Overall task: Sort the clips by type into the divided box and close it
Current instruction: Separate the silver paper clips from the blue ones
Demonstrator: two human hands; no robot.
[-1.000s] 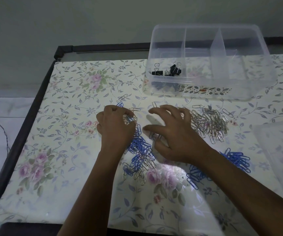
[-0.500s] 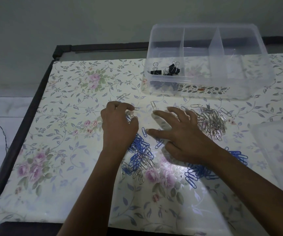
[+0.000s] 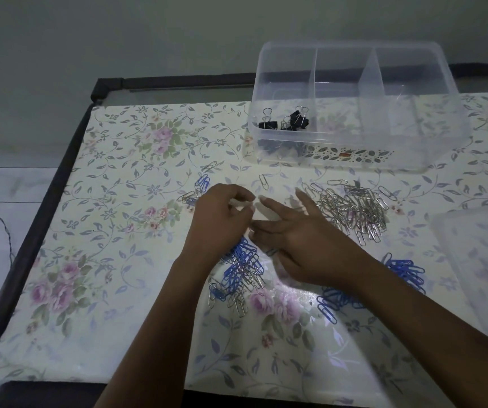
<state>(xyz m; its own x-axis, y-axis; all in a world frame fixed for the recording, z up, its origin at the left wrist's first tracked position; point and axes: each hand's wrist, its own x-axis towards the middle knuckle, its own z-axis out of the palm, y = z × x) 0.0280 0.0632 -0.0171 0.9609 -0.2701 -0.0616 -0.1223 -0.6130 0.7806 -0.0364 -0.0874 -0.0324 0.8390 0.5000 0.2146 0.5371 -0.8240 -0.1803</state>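
Note:
A clear divided box (image 3: pixel 413 160) stands at the back of the table, with black binder clips (image 3: pixel 294 120) in its left compartment. Silver paper clips (image 3: pixel 354 210) lie piled in front of it. A mixed pile of blue and silver clips (image 3: pixel 242 272) lies under my wrists, and blue clips (image 3: pixel 404 270) lie beyond my right forearm. My left hand (image 3: pixel 222 219) has its fingers curled together as if pinching paper clips; what it holds is mostly hidden. My right hand (image 3: pixel 295 240) lies flat on the table with spread fingers, beside the silver pile.
A few loose clips (image 3: pixel 198 189) lie left of my left hand, and one silver clip (image 3: pixel 264 181) lies ahead of it. The clear lid (image 3: pixel 484 260) rests at the right edge. The table's dark rim (image 3: pixel 31 240) runs along the left, with floor beyond.
Both hands have drawn closer together, and my right hand has slid slightly left, its fingertips now near my left hand. The piles lie as before.

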